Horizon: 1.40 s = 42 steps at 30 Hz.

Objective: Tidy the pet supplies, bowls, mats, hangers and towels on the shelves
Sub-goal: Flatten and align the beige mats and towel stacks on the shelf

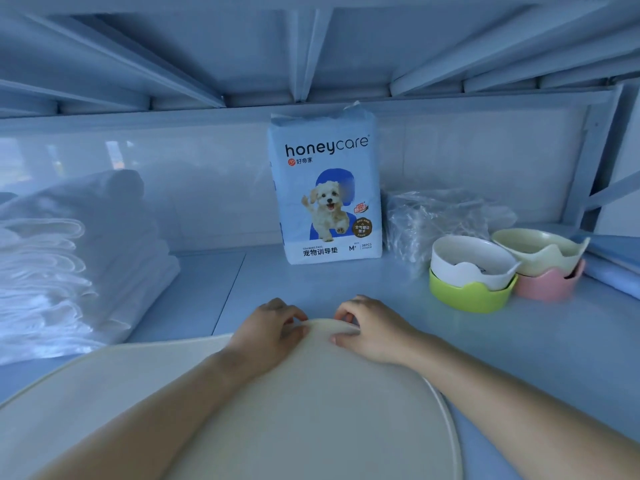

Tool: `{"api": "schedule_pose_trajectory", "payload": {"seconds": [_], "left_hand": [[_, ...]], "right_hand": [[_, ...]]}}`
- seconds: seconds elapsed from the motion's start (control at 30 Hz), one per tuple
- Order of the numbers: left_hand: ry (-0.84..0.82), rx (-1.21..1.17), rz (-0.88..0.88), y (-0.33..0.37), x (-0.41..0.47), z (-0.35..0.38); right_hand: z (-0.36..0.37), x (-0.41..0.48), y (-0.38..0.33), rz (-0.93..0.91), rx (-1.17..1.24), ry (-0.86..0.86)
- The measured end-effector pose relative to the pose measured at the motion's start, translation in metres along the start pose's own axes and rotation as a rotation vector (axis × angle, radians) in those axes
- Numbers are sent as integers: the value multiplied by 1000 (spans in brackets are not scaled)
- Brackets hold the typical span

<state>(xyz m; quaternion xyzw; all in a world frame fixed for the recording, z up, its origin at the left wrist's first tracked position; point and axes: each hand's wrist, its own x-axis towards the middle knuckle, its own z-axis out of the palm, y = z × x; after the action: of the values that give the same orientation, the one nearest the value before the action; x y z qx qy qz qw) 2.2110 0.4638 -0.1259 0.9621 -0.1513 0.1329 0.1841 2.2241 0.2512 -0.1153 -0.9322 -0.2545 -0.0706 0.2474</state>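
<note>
A large cream mat [311, 410] lies on the shelf in front of me, its far edge lifted into a fold. My left hand [273, 327] and my right hand [374, 327] both pinch that raised far edge, close together. Behind them a pack of pet training pads [327, 188] stands upright against the back wall. To the right sit two stacks of bowls: a white bowl [471, 261] in a green bowl [467, 299], and a pale yellow bowl [540, 251] in a pink bowl [547, 284]. Folded white towels [69, 258] are piled at the left.
A crumpled clear plastic bag [436, 216] lies behind the bowls. The shelf above [311, 46] hangs low overhead. A metal upright [595, 157] and some pale blue sheet material [613, 268] stand at the right edge. Bare shelf surface [519, 348] shows right of the mat.
</note>
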Motion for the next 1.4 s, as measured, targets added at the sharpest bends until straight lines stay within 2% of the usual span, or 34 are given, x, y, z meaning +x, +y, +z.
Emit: {"api": "schedule_pose_trajectory", "payload": {"seconds": [0.1,0.27,0.37,0.5,0.7,0.9,1.07,1.23,1.4], "left_hand": [[33,39,-40,10,-9,-2],[104,233,-113,26,-24,-8],[117,207,-185,32,-40,-12],[85,171,-194,32,-71,-18],[137,135,-214,33,-111,-25],[9,182,-185,25,-117,-34],[-44,175,-166,5,-113,-47],[-78,193,-132,-26,-102,-62],[-108,208,-91,-51,-89,-70]], "right_hand": [[1,-2,-2,44,14,12],[4,-10,-1,60,66,17],[3,-14,0,56,101,25],[1,-15,1,35,125,41],[2,-17,-7,-53,10,62],[2,-18,-18,-115,-83,47],[7,-10,-38,-173,-165,-58],[20,-2,-63,-116,-157,-126],[28,10,-82,-31,-145,-84]]}}
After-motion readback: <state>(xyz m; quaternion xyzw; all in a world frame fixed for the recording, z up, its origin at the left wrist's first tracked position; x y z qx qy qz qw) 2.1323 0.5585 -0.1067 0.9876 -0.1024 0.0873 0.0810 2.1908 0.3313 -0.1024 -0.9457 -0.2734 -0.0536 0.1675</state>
